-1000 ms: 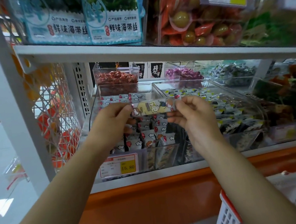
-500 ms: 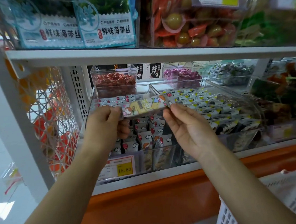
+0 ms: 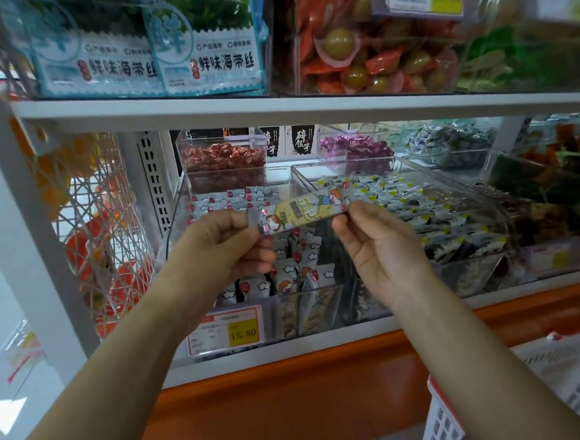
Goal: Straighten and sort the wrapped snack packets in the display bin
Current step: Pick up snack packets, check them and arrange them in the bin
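- The left hand (image 3: 221, 245) is pinching the left end of a long packet (image 3: 303, 210) between thumb and curled fingers. The right hand (image 3: 379, 248) is pinching the right end between thumb and forefinger, with its other fingers loosely bent.
- The packet is hanging in the air between the two hands, tilted with its right end higher, above the clear bin (image 3: 175, 224). It is not visibly touching anything else.
- Risk, as judged: both hands are gripping only the thin wrapper ends. If either pinch is slackening, the packet is likely to swing down onto the stacked packets (image 3: 298, 264) below the hands and tip those standing on edge.
- Risk, as judged: the wrapper is looking glossy. Pulling the ends apart too hard while straightening is risking a slip or a split seal.
- Risk, as judged: a neighbouring bin (image 3: 453, 215) is sitting just right of the right hand and holding similar packets with yellow corners. A set-down drifting past the dividing wall is going to mix the two stocks.
- Risk, as judged: the shelf (image 3: 274, 107) is running close above the hands, so lifting higher is inviting a knock.
- Risk, as judged: a drop towards the wrists, over the front wall, is likely to be ending on the floor or in the basket (image 3: 567, 382) beside the right forearm.
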Demonstrator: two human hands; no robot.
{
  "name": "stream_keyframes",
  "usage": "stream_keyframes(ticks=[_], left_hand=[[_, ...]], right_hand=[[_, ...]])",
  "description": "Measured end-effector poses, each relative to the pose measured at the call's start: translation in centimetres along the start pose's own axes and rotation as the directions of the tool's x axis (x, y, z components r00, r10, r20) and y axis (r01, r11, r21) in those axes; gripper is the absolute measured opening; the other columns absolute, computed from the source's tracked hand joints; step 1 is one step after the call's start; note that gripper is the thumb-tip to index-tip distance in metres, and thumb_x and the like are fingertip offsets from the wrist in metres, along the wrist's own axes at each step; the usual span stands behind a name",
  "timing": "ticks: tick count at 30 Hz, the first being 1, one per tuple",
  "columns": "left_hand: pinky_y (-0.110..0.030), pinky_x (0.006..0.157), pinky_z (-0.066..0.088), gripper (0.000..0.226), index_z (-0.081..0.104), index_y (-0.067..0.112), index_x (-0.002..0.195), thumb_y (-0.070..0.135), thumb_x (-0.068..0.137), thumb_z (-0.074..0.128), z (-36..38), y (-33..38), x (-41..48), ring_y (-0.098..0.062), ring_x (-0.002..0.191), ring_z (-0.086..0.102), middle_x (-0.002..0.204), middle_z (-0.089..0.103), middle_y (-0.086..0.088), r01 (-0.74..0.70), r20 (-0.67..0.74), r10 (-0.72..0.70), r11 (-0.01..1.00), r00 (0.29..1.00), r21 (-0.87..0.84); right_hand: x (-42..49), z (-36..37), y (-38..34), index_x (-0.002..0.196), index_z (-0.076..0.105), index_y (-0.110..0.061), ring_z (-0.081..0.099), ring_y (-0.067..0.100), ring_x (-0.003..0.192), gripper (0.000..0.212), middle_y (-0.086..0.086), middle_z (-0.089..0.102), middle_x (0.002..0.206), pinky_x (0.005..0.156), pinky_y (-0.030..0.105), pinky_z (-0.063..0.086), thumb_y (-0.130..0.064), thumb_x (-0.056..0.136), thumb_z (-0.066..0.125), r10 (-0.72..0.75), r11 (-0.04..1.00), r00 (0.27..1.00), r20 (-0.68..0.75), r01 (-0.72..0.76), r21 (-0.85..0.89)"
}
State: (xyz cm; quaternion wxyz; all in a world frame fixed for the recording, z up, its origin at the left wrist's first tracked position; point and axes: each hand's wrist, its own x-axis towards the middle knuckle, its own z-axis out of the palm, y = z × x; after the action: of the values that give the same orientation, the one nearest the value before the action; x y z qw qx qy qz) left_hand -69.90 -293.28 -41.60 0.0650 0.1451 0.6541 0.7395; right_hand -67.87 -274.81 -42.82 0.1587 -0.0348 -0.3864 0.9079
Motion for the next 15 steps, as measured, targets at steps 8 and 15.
stream_keyframes(ticks=[8, 15], left_hand=[[-0.019, 0.061, 0.055, 0.019, 0.054, -0.001, 0.093, 0.016, 0.087, 0.059, -0.03, -0.37, 0.16, -0.016, 0.071, 0.070, 0.086, 0.067, -0.015, -0.055, -0.124, 0.070, 0.992, 0.990, 0.115], [-0.027, 0.082, 0.055, 0.030, 0.056, 0.029, 0.108, 0.013, 0.083, 0.066, -0.32, 0.05, -0.28, -0.017, 0.089, 0.069, 0.113, 0.059, -0.005, -0.131, -0.035, 0.148, 0.945, 0.988, 0.298]], right_hand=[[-0.46, 0.09, 0.25, 0.089, 0.064, -0.009, 0.067, 0.015, 0.066, 0.020, 0.006, 0.068, 0.078, 0.050, 0.024, 0.053, -0.027, 0.080, 0.063, -0.098, 0.912, 0.978, 0.185, 0.163, -0.377], [-0.03, -0.43, 0.40, 0.093, 0.071, -0.022, 0.068, 0.018, 0.078, 0.017, 0.010, 0.067, 0.098, 0.062, 0.027, 0.057, -0.010, 0.087, 0.063, -0.161, 0.773, 0.953, 0.258, 0.284, -0.567]])
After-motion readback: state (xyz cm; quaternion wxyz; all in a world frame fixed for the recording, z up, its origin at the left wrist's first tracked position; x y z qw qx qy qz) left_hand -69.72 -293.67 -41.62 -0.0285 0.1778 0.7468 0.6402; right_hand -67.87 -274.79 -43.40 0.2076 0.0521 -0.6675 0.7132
